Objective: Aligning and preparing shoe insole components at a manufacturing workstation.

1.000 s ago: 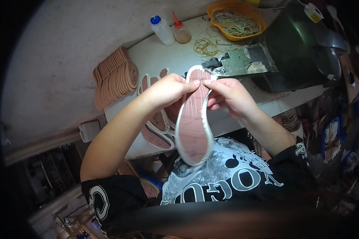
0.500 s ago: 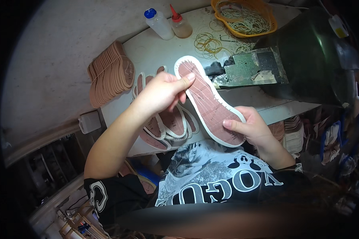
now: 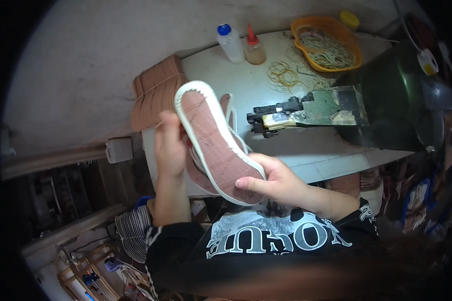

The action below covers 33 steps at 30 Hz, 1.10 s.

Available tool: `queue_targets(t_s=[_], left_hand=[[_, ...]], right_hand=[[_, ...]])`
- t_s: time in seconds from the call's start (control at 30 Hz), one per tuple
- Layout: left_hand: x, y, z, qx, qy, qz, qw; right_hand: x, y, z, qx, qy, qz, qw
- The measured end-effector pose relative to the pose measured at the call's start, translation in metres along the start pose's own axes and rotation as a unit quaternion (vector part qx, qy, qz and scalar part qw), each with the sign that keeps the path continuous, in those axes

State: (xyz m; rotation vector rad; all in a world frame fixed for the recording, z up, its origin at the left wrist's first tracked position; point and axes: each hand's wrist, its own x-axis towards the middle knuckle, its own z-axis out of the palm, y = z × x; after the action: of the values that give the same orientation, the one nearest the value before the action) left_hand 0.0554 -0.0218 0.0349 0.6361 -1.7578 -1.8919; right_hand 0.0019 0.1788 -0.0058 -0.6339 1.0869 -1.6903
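Note:
My right hand holds a pinkish-brown shoe insole by its lower end, with the thumb on its face. A white edging strip, notched on its inner border, runs around the insole. Beside the insole's left edge is my left hand, its fingers stretched upward and somewhat blurred; it does not grip the insole. Behind the held piece, more white-edged insoles lie on the table, mostly hidden. To the right, a green machine arm ends in a black and metal working head, apart from the insole.
Tied stacks of insoles stand at the table's left edge. Along the back are a blue-capped bottle, a red-tipped bottle, loose rubber bands and an orange basket of bands. The machine's large dark green body fills the right.
The insole has moved left, away from the machine head, which now shows. My left hand has let go of its upper end and dropped to its left side. My view has shifted too.

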Motion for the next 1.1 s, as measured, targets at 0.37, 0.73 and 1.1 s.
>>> queue_targets(t_s=[0.37,0.73,1.1], left_hand=[[-0.101,-0.196,-0.15,0.551,0.202,-0.043,0.809],[-0.09,-0.131,-0.209,0.228,0.254,-0.102,0.934],[-0.075,-0.081,-0.202,0.487,0.207,-0.137,0.837]], right_hand=[[0.047,0.061,0.025,-0.562,-0.005,-0.139,0.815],[0.01,0.027,0.011,-0.445,-0.007,-0.098,0.89],[-0.037,0.0,-0.005,-0.297,0.019,-0.058,0.953]])
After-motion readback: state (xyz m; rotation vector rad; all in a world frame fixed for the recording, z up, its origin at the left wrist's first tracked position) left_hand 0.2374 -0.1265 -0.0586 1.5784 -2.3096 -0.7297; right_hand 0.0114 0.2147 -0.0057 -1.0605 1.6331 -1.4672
